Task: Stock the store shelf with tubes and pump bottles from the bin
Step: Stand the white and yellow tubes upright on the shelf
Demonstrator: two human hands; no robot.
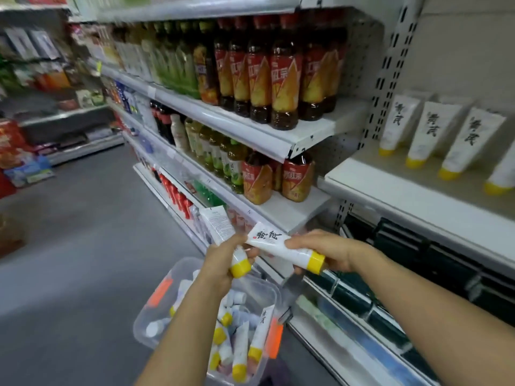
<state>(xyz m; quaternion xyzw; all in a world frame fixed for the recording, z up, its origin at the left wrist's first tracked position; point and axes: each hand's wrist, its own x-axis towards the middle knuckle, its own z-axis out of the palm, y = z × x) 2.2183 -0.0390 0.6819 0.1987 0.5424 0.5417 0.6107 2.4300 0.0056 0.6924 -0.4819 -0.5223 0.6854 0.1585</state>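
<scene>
My right hand (328, 250) grasps a tube (284, 250) lying crosswise, cap toward the shelf row (446, 140) up-right — left hand (223, 260) grips another

clear plastic bin (259, 291), glossy tubes (281, 246) (yellow caps), metal shelf (412, 201)

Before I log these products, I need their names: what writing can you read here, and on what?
"红茶": red-and-orange labels of the bottles on the upper shelf.
Black brush characters: the tube in the right hand and the tubes on the shelf; too stylised to read.
Fine print: the tube in the left hand; too small.
</scene>
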